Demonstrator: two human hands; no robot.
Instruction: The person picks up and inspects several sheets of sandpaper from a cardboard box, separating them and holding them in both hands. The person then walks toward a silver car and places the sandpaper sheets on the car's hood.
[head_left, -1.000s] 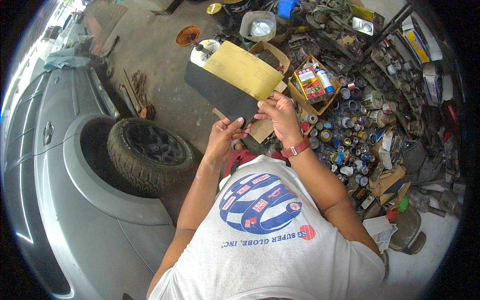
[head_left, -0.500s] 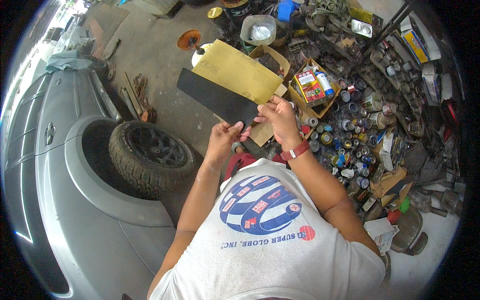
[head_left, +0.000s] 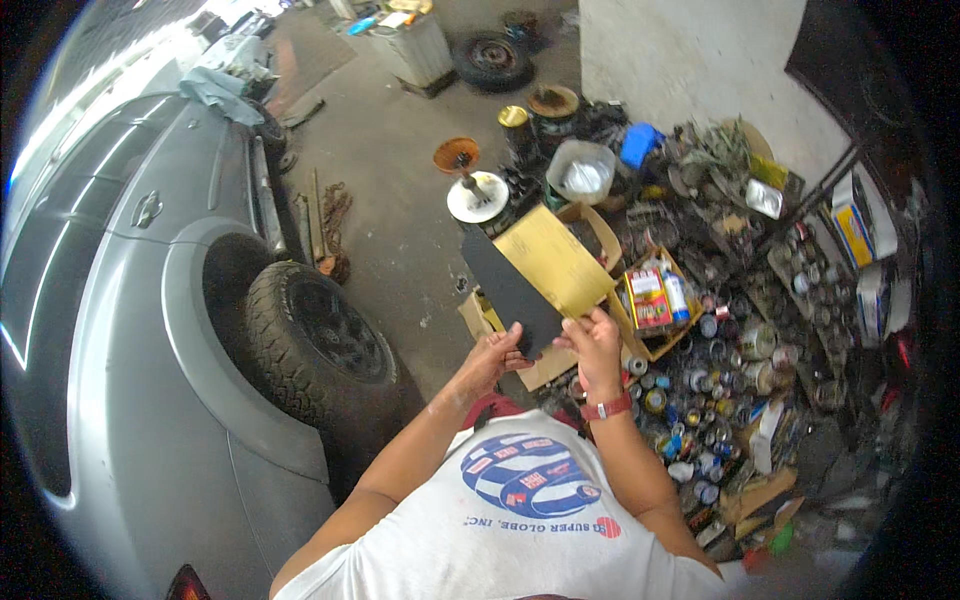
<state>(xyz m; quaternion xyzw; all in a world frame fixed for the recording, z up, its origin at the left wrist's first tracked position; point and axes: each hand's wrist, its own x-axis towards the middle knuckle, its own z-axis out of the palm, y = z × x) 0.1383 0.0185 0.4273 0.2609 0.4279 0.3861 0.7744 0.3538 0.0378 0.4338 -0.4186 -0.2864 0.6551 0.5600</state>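
Holding a sandpaper-like sheet point(head_left: 555, 262) out in front of the body in the head view, two bare hands meet near its lower end. Its yellow, faintly printed face lies toward the right, with a matte black strip point(head_left: 508, 292) along the left (whether this is one folded sheet or two laid together, I cannot tell). The left hand point(head_left: 488, 360) is mostly closed, its thumb laid over the lower corner of the black strip and its fingers partly hidden beneath. The right hand point(head_left: 597, 352) is nearly closed too, pinching the lower edge between thumb and fingers close to where black and yellow meet. A red band point(head_left: 607, 408) circles the right wrist, and a white printed shirt point(head_left: 500, 565) fills the bottom of the view.

The sheet is in the air, tilted away from the person, above open cardboard point(head_left: 548, 374). Just to its right, a red and yellow tin point(head_left: 648, 298) stands beside a white and blue can point(head_left: 676, 298) in a carton; small cans point(head_left: 708, 382) crowd the floor beyond. Past the sheet's far end are a round white lid point(head_left: 478, 198), an orange dish point(head_left: 457, 154) and a translucent tub point(head_left: 581, 172). On the left stands a grey vehicle point(head_left: 150, 290), its knobbly-treaded wheel point(head_left: 320, 330) angled out of the arch.
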